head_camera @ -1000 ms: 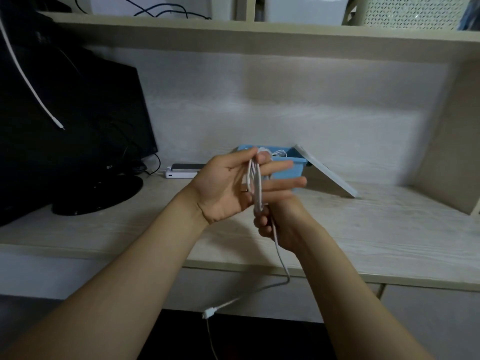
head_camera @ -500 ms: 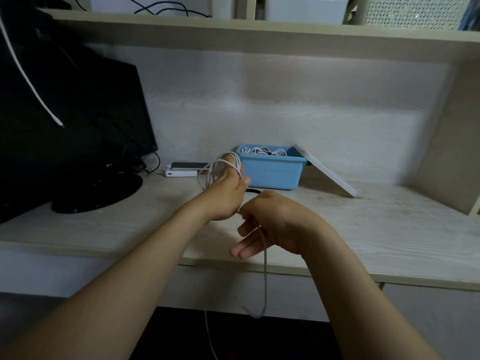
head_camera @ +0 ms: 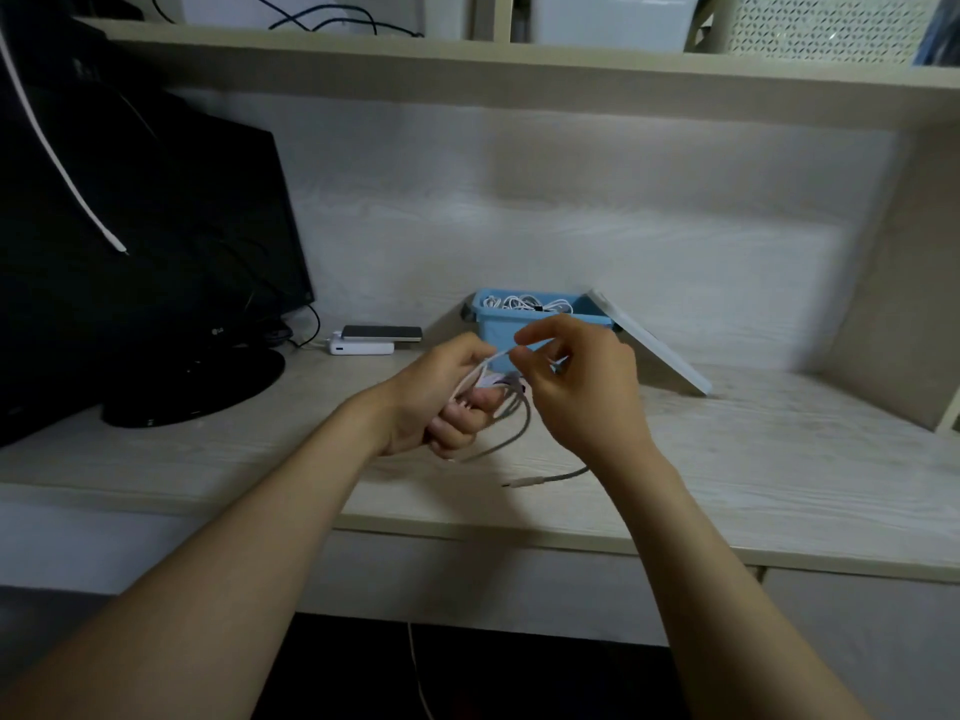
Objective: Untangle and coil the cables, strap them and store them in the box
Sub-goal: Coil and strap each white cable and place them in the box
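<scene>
Left grip (head_camera: 436,402) clasps cable (head_camera: 492,359); right grip (head_camera: 582,387) pinches.

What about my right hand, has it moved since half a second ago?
Yes. The right hand has risen toward the blue box, its fingertips now overlapping the box's front.

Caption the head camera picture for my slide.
Left hand grips a coiled white cable, right hand pinches one strand, before a blue box holding more cables.
</scene>
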Tool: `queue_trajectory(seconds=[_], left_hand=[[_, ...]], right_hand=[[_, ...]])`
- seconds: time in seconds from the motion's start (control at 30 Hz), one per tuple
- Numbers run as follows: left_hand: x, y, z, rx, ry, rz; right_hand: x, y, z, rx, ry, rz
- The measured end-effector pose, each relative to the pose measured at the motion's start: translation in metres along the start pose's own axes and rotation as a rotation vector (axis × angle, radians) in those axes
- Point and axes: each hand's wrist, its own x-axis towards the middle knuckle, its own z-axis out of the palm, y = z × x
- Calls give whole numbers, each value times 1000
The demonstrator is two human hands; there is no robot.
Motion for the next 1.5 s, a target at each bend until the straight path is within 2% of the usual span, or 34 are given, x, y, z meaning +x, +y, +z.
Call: queue_trajectory(seconds=[0.1,0.23,0.37,0.5,0.63,0.77,0.93,1.13,1.23,1.33,1.4,1.5], left_hand=[[-4,5,2,-146,-119,72],[-10,10,2,-275,-200,152],[-8,11,0,-342,-153,195],[-4,12,3,-351,24,308],[-3,12,18,-168,171,347],[-1,12,25,-180,101,328],[5,1,19,-436,-50,250],[24,-7,17,-454,-77,258],[39,-11,12,-475,-67,305],[53,-13,10,-475,25,353],[63,-14,5,-453,93,394],[76,-12,-5,-491,122,441]], right_hand=[[-2,7,9,60,20,-75],[-9,4,10,420,-90,-9],[-14,-3,6,545,-75,-23],[-13,0,5,450,-65,-80],[-7,9,16,147,59,-85],[-9,8,23,145,143,-64],[-9,0,26,299,177,-24],[6,18,37,72,137,-20],[19,33,44,52,175,114],[33,42,51,345,114,203],[39,45,54,563,38,337],[47,58,61,606,-9,443]])
